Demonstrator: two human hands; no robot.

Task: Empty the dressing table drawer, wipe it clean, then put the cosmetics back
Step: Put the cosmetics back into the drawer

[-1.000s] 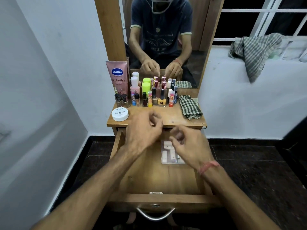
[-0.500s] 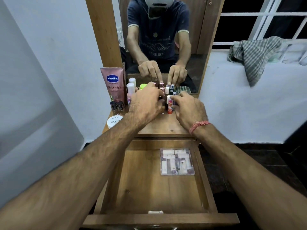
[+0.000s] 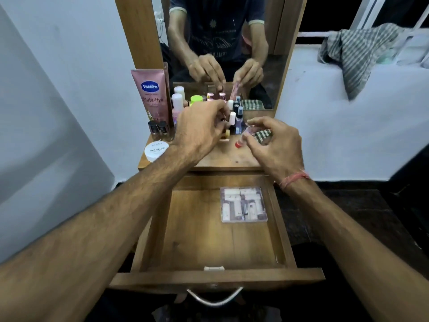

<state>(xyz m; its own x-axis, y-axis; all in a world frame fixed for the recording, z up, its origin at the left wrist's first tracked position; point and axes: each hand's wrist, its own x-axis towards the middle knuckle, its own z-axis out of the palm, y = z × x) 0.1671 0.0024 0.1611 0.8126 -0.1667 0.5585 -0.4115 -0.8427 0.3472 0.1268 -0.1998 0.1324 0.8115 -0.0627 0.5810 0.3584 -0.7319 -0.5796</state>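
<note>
Wooden drawer stands pulled out, a clear plastic case lying at its far right. On the tabletop beyond, the right hand pinches a red-capped tube; the left hand curls its fingers among the cosmetic bottles, its grasp hidden.

Both forearms are bare and hairy, with no sleeves reaching them. A thin band of reddish-orange thread circles the right wrist, just behind the right hand. The mirror reflects a dark blue short-sleeved T-shirt with pale cuff trim and a faint chest print.
</note>
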